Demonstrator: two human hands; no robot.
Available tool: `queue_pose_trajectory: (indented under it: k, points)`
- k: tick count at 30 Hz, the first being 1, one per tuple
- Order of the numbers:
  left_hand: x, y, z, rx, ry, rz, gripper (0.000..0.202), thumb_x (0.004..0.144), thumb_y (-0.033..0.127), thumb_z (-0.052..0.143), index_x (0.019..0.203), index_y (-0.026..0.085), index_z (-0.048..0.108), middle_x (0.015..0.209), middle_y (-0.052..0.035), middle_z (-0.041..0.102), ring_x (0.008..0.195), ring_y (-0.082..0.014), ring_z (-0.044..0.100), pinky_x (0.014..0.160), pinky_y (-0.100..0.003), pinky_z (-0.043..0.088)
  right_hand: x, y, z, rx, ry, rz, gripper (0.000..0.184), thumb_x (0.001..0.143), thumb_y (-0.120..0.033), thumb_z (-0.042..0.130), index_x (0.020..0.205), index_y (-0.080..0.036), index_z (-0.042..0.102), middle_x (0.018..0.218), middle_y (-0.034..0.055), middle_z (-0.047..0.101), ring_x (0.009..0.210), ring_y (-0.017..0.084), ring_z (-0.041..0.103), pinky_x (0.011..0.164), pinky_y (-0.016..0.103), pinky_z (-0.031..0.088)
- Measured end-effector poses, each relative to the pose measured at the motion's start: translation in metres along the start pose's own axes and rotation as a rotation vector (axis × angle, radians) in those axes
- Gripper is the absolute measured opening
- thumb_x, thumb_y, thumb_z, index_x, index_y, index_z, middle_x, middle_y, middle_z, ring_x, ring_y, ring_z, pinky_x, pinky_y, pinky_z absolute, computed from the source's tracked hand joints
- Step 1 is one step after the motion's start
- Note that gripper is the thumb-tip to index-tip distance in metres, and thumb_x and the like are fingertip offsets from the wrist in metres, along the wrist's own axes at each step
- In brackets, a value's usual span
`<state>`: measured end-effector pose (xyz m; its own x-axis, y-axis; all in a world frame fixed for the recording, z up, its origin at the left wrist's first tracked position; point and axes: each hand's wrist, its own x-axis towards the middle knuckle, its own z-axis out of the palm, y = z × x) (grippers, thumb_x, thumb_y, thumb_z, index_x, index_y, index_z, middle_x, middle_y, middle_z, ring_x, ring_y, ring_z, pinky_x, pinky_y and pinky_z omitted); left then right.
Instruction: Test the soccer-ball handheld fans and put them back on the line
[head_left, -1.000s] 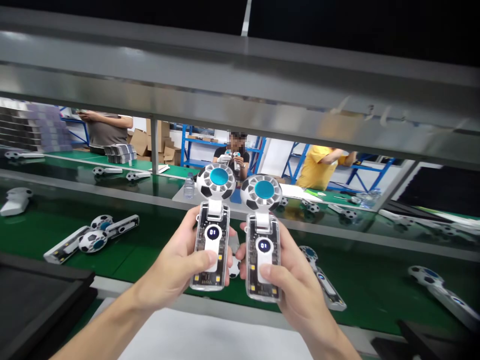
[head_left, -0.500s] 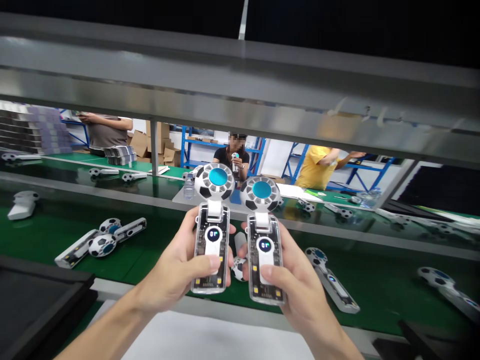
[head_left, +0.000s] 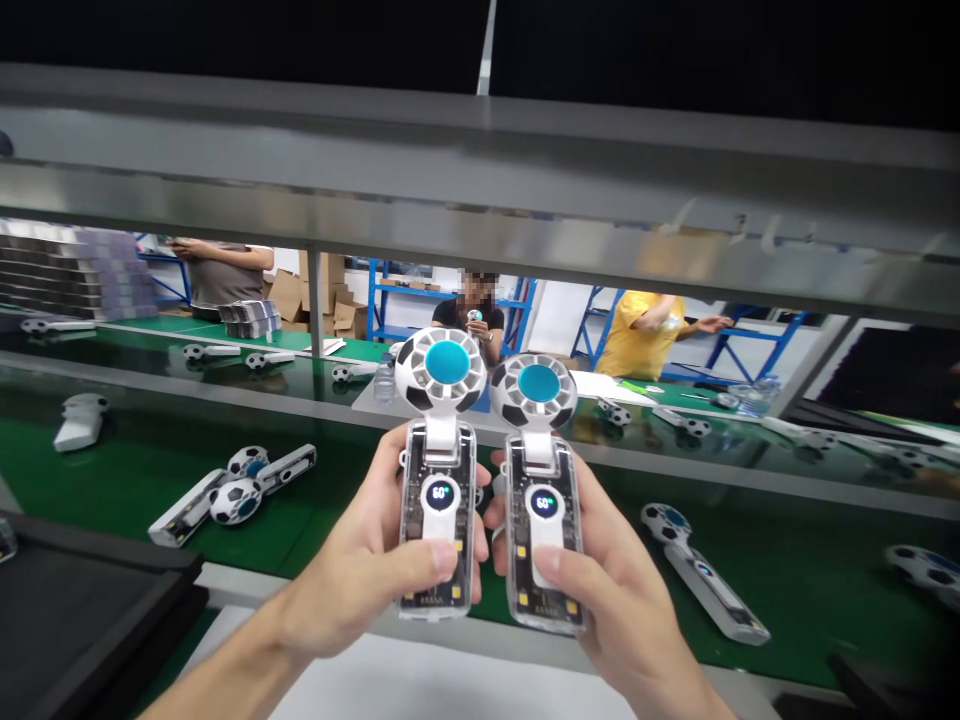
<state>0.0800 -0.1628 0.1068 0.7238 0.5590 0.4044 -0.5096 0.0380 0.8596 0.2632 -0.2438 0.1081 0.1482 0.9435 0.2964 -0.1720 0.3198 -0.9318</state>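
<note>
My left hand is closed around the clear-cased body of a handheld fan, thumb pressed on its white front strip. A second handheld fan sits in my right hand, gripped the same way. Both fans stand upright side by side, a narrow gap between them. Each has a black-and-white football-patterned head with a turquoise centre, and a round display lit with what reads as 60 and a green mark. My fingers behind the bodies are mostly hidden.
More such fans lie on the green belt: a small cluster left, one fan right. Black trays flank a white sheet below. A metal beam crosses above. Across the line, several people work near blue shelves and stacked boxes.
Both displays have switched from about 01 to 60. The fans on the near belt have shifted right in view, more than the background. Both hands keep their hold, slightly lower and further right.
</note>
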Motion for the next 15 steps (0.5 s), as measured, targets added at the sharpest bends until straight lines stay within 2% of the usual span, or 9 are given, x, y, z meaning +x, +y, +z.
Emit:
queue_pose_trajectory:
  k: [7, 10, 12, 13, 15]
  points:
    - [0.0, 0.003, 0.002, -0.005, -0.013, -0.013, 0.048, 0.085, 0.025, 0.072, 0.124, 0.026, 0.043, 0.092, -0.0028, 0.067, 0.076, -0.0169, 0.067, 0.07, -0.032, 0.056, -0.004, -0.006, 0.002, 0.017, -0.001, 0.05, 0.077, 0.076, -0.034, 0.077, 0.144, -0.029, 0.04, 0.097, 0.0066, 0.071, 0.077, 0.022, 0.068, 0.066, 0.032, 0.056]
    - [0.0, 0.003, 0.004, 0.02, 0.007, -0.01, 0.049, 0.083, 0.029, 0.074, 0.123, 0.026, 0.044, 0.091, -0.0025, 0.068, 0.075, -0.0165, 0.067, 0.069, -0.031, 0.055, -0.007, -0.011, 0.005, 0.093, 0.02, 0.069, 0.068, 0.071, -0.034, 0.082, 0.133, -0.029, 0.053, 0.095, 0.0058, 0.071, 0.08, 0.022, 0.068, 0.07, 0.032, 0.057]
    - [0.002, 0.0, 0.004, 0.089, 0.104, 0.025, 0.044, 0.08, 0.034, 0.076, 0.113, 0.023, 0.05, 0.089, -0.0021, 0.067, 0.072, -0.0155, 0.065, 0.065, -0.027, 0.053, -0.01, -0.012, 0.002, 0.219, -0.059, 0.113, 0.05, 0.074, -0.045, 0.077, 0.119, -0.026, 0.064, 0.08, 0.0045, 0.068, 0.063, 0.019, 0.065, 0.059, 0.03, 0.056]
    - [0.004, -0.002, 0.004, 0.155, 0.203, 0.05, 0.039, 0.078, 0.035, 0.077, 0.106, 0.021, 0.053, 0.087, -0.0017, 0.067, 0.069, -0.0147, 0.064, 0.062, -0.026, 0.052, -0.011, -0.011, -0.001, 0.222, -0.09, 0.099, 0.045, 0.077, -0.05, 0.073, 0.112, -0.024, 0.067, 0.071, 0.0032, 0.064, 0.054, 0.017, 0.061, 0.051, 0.029, 0.054]
    - [0.009, -0.004, 0.003, 0.309, 0.476, 0.109, 0.035, 0.072, 0.034, 0.082, 0.092, 0.019, 0.057, 0.079, -0.0012, 0.067, 0.064, -0.0137, 0.062, 0.059, -0.024, 0.05, -0.014, -0.007, -0.01, 0.073, -0.072, -0.011, 0.042, 0.08, -0.054, 0.069, 0.107, -0.022, 0.069, 0.063, 0.0013, 0.059, 0.046, 0.015, 0.055, 0.044, 0.029, 0.05]
